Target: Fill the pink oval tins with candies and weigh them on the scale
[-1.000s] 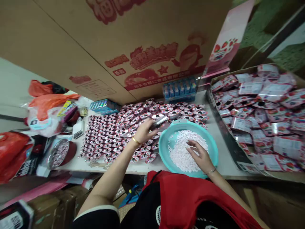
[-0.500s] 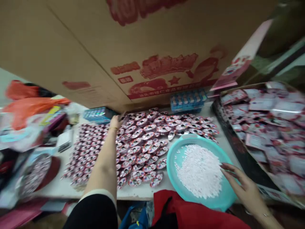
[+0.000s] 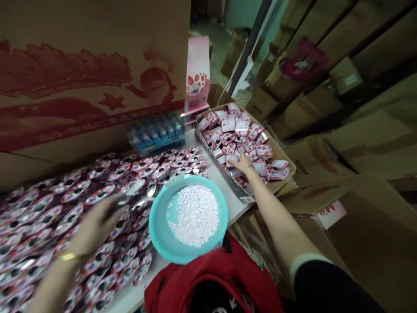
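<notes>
My left hand [image 3: 103,219] is smeared by motion above rows of small pink packets [image 3: 100,252] standing open end up on the table. Its fingertips are near a pale, shiny packet top [image 3: 133,190]; whether they hold anything is unclear. My right hand [image 3: 241,164] reaches into a shallow carton [image 3: 288,158] heaped with pink strawberry-print packets [image 3: 263,151]. Its fingers are spread and touch the packets there. Between my hands stands a turquoise bowl [image 3: 156,217] of small white pellets [image 3: 197,215]. A metal spoon [image 3: 151,188] lies at the bowl's back left rim.
A large printed cardboard box [image 3: 81,39] walls off the back of the table. Against it stands a clear pack of blue items [image 3: 156,132]. A pink-and-white bag [image 3: 198,69] stands behind the carton. Cardboard boxes [image 3: 365,130] are stacked on the right.
The view has swung right. My right hand has gone from the bowl's rim into the carton of packets. My left hand has come back from the far packets toward the bowl.
</notes>
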Demonstrator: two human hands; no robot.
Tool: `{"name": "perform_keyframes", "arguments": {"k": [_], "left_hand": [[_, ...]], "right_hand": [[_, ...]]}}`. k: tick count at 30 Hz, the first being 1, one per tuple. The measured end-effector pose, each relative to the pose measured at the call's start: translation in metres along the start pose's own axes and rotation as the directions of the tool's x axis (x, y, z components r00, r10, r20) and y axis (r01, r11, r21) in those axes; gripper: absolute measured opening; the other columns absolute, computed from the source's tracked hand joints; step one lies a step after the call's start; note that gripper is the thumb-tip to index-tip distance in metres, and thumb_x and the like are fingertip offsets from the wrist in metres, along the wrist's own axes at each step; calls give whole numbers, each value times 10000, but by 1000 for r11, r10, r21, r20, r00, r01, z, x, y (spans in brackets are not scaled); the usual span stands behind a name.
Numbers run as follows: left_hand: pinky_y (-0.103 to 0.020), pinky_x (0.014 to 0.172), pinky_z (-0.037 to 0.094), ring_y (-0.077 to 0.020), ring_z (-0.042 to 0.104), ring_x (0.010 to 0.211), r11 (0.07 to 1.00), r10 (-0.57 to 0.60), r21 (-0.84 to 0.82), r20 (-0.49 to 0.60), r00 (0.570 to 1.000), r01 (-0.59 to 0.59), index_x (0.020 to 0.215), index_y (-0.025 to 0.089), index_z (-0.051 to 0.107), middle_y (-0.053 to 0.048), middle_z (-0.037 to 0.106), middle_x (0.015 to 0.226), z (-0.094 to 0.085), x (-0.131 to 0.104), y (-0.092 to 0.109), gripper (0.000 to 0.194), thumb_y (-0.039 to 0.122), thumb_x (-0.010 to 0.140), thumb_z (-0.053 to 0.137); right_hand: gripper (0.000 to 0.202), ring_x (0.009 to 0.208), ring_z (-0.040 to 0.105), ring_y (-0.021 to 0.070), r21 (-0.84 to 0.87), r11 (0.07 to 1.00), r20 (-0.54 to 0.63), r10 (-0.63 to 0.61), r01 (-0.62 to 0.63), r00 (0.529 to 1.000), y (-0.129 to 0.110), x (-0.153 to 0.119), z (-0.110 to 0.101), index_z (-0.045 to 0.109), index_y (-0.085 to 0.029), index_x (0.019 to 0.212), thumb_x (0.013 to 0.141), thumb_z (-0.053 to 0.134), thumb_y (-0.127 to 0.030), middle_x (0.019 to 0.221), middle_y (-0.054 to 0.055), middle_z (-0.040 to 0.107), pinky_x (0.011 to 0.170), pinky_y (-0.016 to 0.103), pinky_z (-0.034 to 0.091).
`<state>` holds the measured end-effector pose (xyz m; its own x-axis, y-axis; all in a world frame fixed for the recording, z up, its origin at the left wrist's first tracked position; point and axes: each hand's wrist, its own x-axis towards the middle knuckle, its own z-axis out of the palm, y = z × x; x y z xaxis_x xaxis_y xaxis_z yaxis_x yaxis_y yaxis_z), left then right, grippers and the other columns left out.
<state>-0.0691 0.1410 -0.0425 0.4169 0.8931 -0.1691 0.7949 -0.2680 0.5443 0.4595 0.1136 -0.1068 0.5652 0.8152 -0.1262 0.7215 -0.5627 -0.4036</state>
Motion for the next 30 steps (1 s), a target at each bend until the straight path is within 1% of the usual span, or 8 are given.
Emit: {"name": "perform_keyframes", "arguments": {"k": [3, 5, 7, 10, 14, 19, 23, 30], "left_hand": [[-349, 897, 475, -215, 586, 980, 988, 157, -52, 300, 941, -148, 1152, 244, 515, -66, 600, 1083, 92, -1, 57, 318, 353, 868, 421], [-353, 848, 483, -218, 585, 927, 988, 108, 61, 350, 930, -138, 1193, 199, 514, -103, 575, 1062, 140, 8, 82, 343, 255, 890, 362], [-356, 835, 476, -227, 564, 948, 971, 71, 191, 341, 937, -143, 1242, 175, 494, -133, 542, 1097, 173, 21, 95, 399, 147, 878, 332], [-391, 882, 450, -254, 497, 1050, 956, 59, 250, 339, 939, -151, 1311, 175, 446, -159, 495, 1166, 203, 36, 99, 465, 96, 875, 304], [-404, 955, 419, -248, 434, 1091, 939, 188, 181, 444, 876, -293, 1318, 195, 449, -141, 494, 1168, 224, 28, 95, 486, 81, 861, 330], [-403, 964, 419, -247, 451, 1049, 932, 280, 37, 557, 782, -361, 1269, 186, 498, -131, 513, 1135, 232, -8, 91, 489, 71, 802, 409], [-369, 963, 427, -211, 501, 1026, 942, 334, -179, 588, 736, -284, 1211, 167, 525, -114, 535, 1119, 232, -34, 95, 486, 33, 758, 414], [-347, 951, 447, -181, 535, 1036, 912, 338, -398, 581, 741, -104, 1220, 157, 490, -91, 565, 1150, 211, -42, 101, 434, 114, 789, 460]], "right_hand": [[663, 1046, 586, 331, -63, 996, 129, 78, -70, 989, -9, 6, 21, 513, -76, 1135, 632, 720, -454, 1093, 218, 615, 905, 459, 433], [581, 1025, 597, 304, -32, 997, 144, 76, -72, 987, -5, -1, 25, 502, -70, 1129, 686, 668, -407, 1058, 191, 625, 895, 425, 437], [464, 983, 609, 275, 43, 996, 125, 69, -75, 990, 5, -14, 17, 507, -98, 1109, 731, 610, -346, 1017, 148, 634, 883, 417, 449], [354, 978, 597, 239, 334, 942, -56, 25, -4, 998, 21, -48, -7, 517, -155, 1077, 749, 559, -284, 1050, 99, 616, 904, 423, 461], [472, 1038, 591, 214, 657, 738, -193, -32, 154, 981, 22, -117, -31, 447, -190, 1194, 761, 593, -311, 1166, 92, 569, 950, 417, 465], [459, 958, 642, 204, 809, 584, 63, 31, -69, 998, 10, -194, -10, 433, -231, 1147, 759, 642, -360, 1083, 69, 634, 873, 386, 533], [425, 967, 649, 205, 887, 410, 229, 3, -210, 973, 11, -217, 19, 444, -243, 1089, 749, 664, -373, 1088, 49, 647, 864, 401, 545], [434, 927, 629, 208, 826, 561, 180, -172, -54, 968, 18, -214, 19, 524, -223, 1055, 704, 721, -386, 1023, 50, 641, 885, 383, 516]]}}
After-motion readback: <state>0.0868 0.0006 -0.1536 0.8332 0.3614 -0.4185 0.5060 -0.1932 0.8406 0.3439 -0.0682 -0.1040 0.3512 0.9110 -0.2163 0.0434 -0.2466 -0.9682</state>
